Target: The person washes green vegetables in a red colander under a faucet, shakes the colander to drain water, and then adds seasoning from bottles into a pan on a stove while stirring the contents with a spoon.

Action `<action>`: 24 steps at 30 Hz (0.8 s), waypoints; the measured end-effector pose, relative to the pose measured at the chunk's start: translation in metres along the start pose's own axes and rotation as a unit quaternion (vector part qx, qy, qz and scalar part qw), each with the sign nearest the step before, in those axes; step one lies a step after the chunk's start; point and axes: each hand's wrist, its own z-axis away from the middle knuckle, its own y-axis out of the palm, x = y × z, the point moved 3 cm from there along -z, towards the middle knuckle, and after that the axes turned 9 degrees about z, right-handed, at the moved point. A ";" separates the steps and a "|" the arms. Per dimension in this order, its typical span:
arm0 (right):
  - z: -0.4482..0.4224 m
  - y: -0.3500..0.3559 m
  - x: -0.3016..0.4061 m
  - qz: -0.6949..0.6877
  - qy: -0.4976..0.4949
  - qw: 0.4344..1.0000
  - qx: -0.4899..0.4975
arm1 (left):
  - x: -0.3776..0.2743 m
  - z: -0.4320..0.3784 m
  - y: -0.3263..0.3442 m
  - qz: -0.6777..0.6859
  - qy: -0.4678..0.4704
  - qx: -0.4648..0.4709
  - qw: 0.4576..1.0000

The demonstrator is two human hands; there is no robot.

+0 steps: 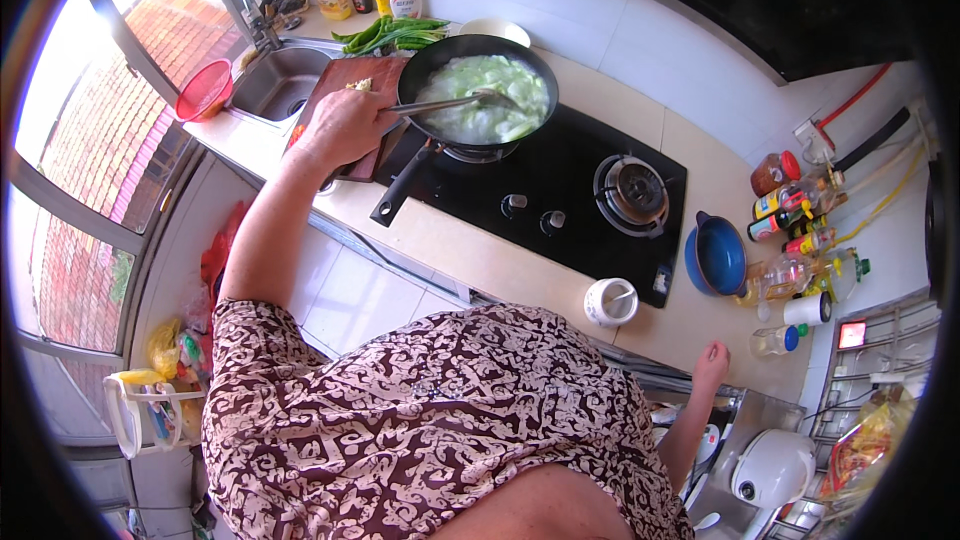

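My left hand [349,124] grips the handle of a metal spatula [442,103]. Its blade rests among pale green vegetable pieces [491,86] in bubbling, whitish liquid. They fill a black wok [551,79] standing on the left burner of a black gas hob [480,187]. The wok's long handle [397,199] points towards me, over the hob's front edge. Far to the right, my right hand [711,364] is by the counter's front edge with its fingers curled. Whether anything is inside those fingers cannot be made out. Nearest to it is a clear jar with a blue lid [776,341].
A wooden cutting board [379,75] lies between the wok and the steel sink [281,79]. Green peppers [390,34] sit behind it. To the right are a white pot with a spoon [609,302], a blue bowl [716,255] and several seasoning bottles [795,202].
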 end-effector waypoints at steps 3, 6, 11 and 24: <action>0.004 -0.001 -0.004 -0.014 0.004 1.000 -0.001 | -0.007 -0.009 0.013 0.021 0.005 -0.056 0.998; 0.006 0.000 -0.005 -0.021 0.002 1.000 0.003 | 0.002 -0.024 0.028 0.024 -0.005 -0.102 0.994; 0.008 -0.001 -0.004 -0.035 0.014 0.999 0.009 | 0.007 -0.040 0.048 -0.004 -0.013 -0.104 0.994; -0.004 0.001 0.001 -0.012 0.006 0.999 0.037 | -0.014 0.003 0.061 0.015 -0.028 -0.036 0.999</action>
